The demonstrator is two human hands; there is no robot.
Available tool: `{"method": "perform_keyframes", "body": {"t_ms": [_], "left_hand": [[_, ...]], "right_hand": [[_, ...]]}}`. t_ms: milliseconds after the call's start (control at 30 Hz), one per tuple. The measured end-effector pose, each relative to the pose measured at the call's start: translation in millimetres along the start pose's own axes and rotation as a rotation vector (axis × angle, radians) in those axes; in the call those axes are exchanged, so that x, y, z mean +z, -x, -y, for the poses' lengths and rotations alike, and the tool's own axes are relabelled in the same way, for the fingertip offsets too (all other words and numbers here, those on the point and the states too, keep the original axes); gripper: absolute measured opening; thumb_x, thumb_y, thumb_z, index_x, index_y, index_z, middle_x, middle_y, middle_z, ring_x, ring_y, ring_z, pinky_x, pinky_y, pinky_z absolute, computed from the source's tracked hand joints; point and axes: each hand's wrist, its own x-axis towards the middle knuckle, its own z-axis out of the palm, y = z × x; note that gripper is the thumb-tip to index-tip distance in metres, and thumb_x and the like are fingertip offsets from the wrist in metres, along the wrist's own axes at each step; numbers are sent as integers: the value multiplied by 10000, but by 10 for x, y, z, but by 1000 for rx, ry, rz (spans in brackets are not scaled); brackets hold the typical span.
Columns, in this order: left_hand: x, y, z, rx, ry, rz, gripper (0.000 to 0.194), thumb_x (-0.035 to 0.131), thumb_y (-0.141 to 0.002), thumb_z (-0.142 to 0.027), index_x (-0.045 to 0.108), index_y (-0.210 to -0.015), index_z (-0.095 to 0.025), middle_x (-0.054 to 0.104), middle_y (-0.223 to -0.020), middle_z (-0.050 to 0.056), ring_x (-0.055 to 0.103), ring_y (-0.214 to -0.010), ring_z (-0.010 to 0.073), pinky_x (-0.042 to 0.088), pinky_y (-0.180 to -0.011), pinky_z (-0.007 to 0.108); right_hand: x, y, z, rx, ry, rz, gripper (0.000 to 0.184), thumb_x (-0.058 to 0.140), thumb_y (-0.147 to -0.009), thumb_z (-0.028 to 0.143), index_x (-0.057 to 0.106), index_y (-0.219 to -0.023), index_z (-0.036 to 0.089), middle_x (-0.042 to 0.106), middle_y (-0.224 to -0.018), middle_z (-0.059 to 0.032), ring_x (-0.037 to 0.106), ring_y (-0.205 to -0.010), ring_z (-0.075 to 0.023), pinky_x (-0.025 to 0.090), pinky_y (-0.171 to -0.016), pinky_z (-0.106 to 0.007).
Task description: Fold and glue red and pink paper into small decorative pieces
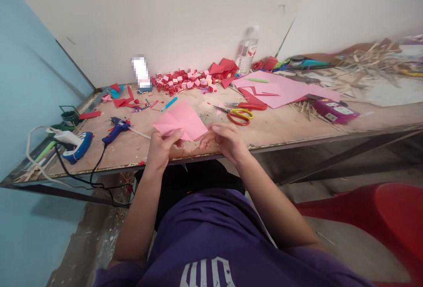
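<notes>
A square of pink paper (185, 119) with faint crease lines is held over the front of the table. My left hand (161, 148) pinches its lower left edge, thumb on top and fingers underneath. Close by the paper's right corner is my right hand (228, 139), with thumb and fingers apart; whether a fingertip touches the corner is hard to tell. Beyond the paper lie scissors (239, 115) with yellow and red handles, a red-handled cutting tool (253, 106) and a blue pen (169, 103).
Left: blue glue gun (117, 129), blue power strip (77, 147) with cables. At the back: lit phone (142, 73), heap of red and pink paper cubes (185, 80), plastic bottle (247, 51). Right: pink sheets (291, 88), purple box (335, 110), wooden sticks (366, 64), red chair (380, 216).
</notes>
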Motion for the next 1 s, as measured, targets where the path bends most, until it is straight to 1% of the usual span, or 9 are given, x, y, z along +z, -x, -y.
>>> {"method": "perform_keyframes", "body": {"t_ms": [100,200,367,567,700,833,933,1000], "left_hand": [[-5,-3,-7,-28,42,34,310,874,-671,-368,688,-616,-126,635,-561,8,554,-466,95,465,-497,224],[-11,1,-13,-52,36,65,318,868,-676,-368,683,-597,-122,623,-546,9,551,-463,93,467,-502,223],[-4,8,-52,-93,85,64,318,884,-641,-371,693,-593,-121,628,-540,10,552,-456,94,466,-486,220],[-6,17,-74,-102,69,106,333,879,-660,-394,696,-590,-124,622,-528,13,550,-454,100,469,-485,224],[-27,14,-21,-51,33,137,340,862,-709,-401,696,-603,-124,633,-555,21,556,-478,103,471,-506,227],[-54,2,56,25,-3,138,303,846,-757,-372,707,-645,-127,638,-570,19,571,-506,113,475,-536,239],[-67,3,86,51,-31,125,290,829,-785,-364,712,-657,-131,644,-570,19,580,-515,118,475,-548,241],[-66,12,83,63,-74,130,296,826,-788,-374,715,-655,-134,653,-574,24,589,-521,124,481,-557,244]], "right_hand": [[-13,7,-17,19,-2,8,246,823,-834,402,792,-851,159,770,-714,-61,732,-629,-191,536,-585,-252],[-22,15,-40,29,22,23,230,857,-821,394,787,-875,181,773,-708,-40,738,-633,-182,529,-590,-242],[-49,26,-30,25,-19,82,327,829,-844,492,801,-902,171,775,-716,-55,746,-651,-200,544,-617,-268],[-57,22,-22,18,11,100,338,854,-830,455,813,-996,163,781,-741,-55,738,-657,-187,552,-630,-269],[-44,8,-41,8,51,76,376,865,-812,474,810,-1011,159,778,-757,-50,726,-665,-176,558,-629,-265],[-25,-7,-55,-9,99,42,364,843,-837,477,800,-1002,156,777,-807,-53,727,-696,-170,566,-637,-254],[-4,-13,-55,7,131,13,354,816,-861,492,789,-968,156,758,-764,-45,714,-679,-160,564,-639,-244],[10,-16,-54,10,167,-9,359,832,-835,504,783,-928,160,745,-762,-35,691,-661,-150,563,-632,-242]]}}
